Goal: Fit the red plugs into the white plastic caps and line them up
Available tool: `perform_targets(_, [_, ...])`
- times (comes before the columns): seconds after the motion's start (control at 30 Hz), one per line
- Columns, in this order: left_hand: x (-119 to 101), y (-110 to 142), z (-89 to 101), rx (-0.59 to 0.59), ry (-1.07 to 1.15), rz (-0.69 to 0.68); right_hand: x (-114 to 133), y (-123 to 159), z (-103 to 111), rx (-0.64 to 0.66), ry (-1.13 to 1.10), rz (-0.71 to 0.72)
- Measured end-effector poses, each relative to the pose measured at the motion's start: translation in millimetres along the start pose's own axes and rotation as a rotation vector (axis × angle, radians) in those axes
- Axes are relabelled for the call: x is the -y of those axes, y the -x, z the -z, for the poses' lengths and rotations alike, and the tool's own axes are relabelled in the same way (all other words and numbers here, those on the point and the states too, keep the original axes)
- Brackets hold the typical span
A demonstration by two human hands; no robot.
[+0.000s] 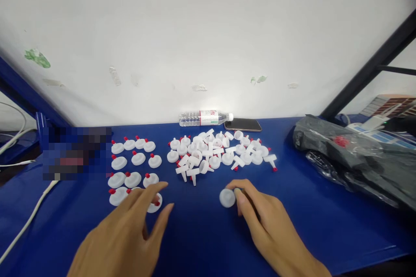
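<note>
My right hand pinches a white bottle cap between thumb and fingertips, its round face turned toward me. My left hand hovers at the front of the laid-out caps, thumb and index finger apart, with nothing visible between them. Under its fingers lies a white cap with a red tip, partly covered. Rows of similar red-tipped caps spread across the left side. Beyond my hands, a loose pile of white nozzle caps lies in the middle, several on their sides.
A clear plastic bottle lies along the wall beside a dark phone. Grey plastic bags cover the right side of the blue table surface. A white cable runs along the left, near a blurred-out patch.
</note>
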State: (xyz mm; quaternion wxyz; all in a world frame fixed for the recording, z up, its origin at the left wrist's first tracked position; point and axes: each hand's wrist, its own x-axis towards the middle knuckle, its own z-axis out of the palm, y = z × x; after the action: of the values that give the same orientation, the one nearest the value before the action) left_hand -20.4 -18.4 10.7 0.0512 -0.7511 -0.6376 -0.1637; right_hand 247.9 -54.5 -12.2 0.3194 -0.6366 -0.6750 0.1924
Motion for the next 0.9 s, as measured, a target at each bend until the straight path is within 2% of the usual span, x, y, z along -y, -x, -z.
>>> perform_targets(0.1, [-12, 3, -5.1, 0.118, 0.006, -0.073, -1, 2, 1, -0.077, -0.054, -0.026])
perform_targets(0.2, [-15, 1, -9.3, 0.235, 0.003, -0.043, -5, 2, -2, -0.153, 0.018, -0.099])
perform_targets(0.3, [-11, -5, -10.9, 0.263, 0.040, 0.002, -6, 1, -3, -0.139, 0.041, -0.129])
perform_targets(0.67, [16, -7, 5.9, 0.079, 0.085, 0.048, -10, 0, -7, -0.136, 0.093, -0.106])
perform_targets(0.8, [-1, 0, 9.9, -0.044, 0.130, -0.012, -14, -1, -10, -0.224, 0.238, -0.117])
perform_targets(0.87, [-20, 5, 5.0, -0.058, 0.234, -0.142, -16, -2, -13, -0.242, 0.335, -0.113])
perform_targets(0.9, [-30, 7, 0.5, -0.025, 0.284, -0.227, -17, -2, -14, -0.238, 0.378, -0.114])
